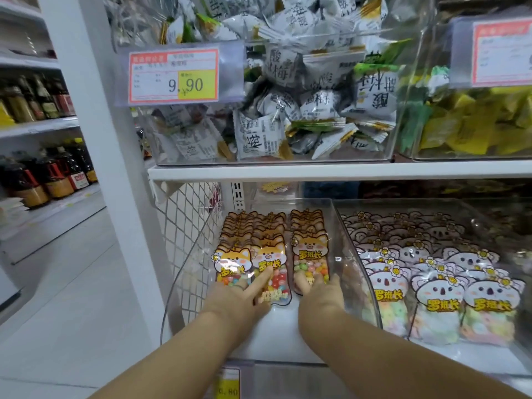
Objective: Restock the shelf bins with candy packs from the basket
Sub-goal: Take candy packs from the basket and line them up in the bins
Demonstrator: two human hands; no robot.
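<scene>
Reaching into bin [349,256]: left hand [234,296], forefinger extended, touching middle pack [272,273]; right hand [322,295], fingers loosely spread around right pack [310,263].

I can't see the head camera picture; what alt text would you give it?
Two bare hands, left hand and right hand, press on rows of orange fox candy packs in a clear shelf bin. The neighbouring bin holds koala candy packs. The shelf above carries a bin of white wrapped sweets with a 9.90 price tag.
</scene>
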